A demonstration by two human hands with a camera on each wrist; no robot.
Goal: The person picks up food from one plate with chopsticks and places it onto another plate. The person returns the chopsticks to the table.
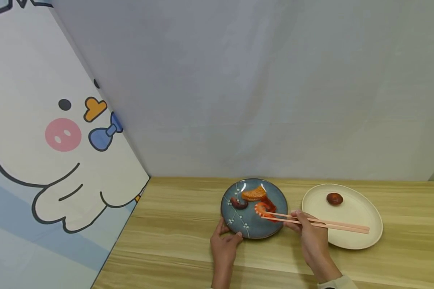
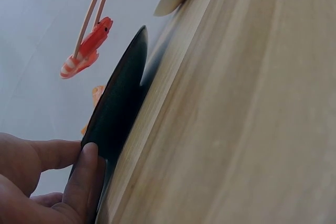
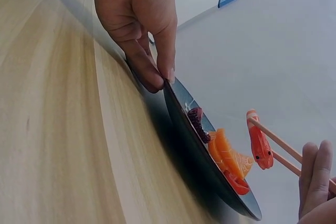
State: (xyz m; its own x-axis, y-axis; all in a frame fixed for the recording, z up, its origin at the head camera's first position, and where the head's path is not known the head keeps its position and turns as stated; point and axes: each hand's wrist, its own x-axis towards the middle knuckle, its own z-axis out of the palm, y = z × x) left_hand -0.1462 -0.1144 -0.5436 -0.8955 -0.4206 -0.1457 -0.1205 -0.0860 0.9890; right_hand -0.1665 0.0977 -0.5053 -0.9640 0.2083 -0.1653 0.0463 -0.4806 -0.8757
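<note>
A pair of pale pink chopsticks (image 1: pixel 343 227) lies in the grip of my right hand (image 1: pixel 312 239). Their tips pinch a red-and-white shrimp (image 3: pixel 260 142), lifted above the blue plate (image 1: pixel 253 230) in both wrist views. My left hand (image 1: pixel 224 245) holds that plate's near left rim between thumb and fingers. On the plate are an orange salmon slice (image 1: pixel 254 193), a dark red curled tentacle piece (image 1: pixel 238 204) and a red piece (image 1: pixel 269 203), partly hidden in the head view by the shrimp.
A cream oval plate (image 1: pixel 369 239) stands to the right, with a brown-red oval piece (image 1: pixel 334 199) on it. Behind the wooden table (image 1: pixel 173 224) rises a grey-white wall (image 1: pixel 260 88). A panel with a cartoon figure (image 1: pixel 29 88) borders the left side.
</note>
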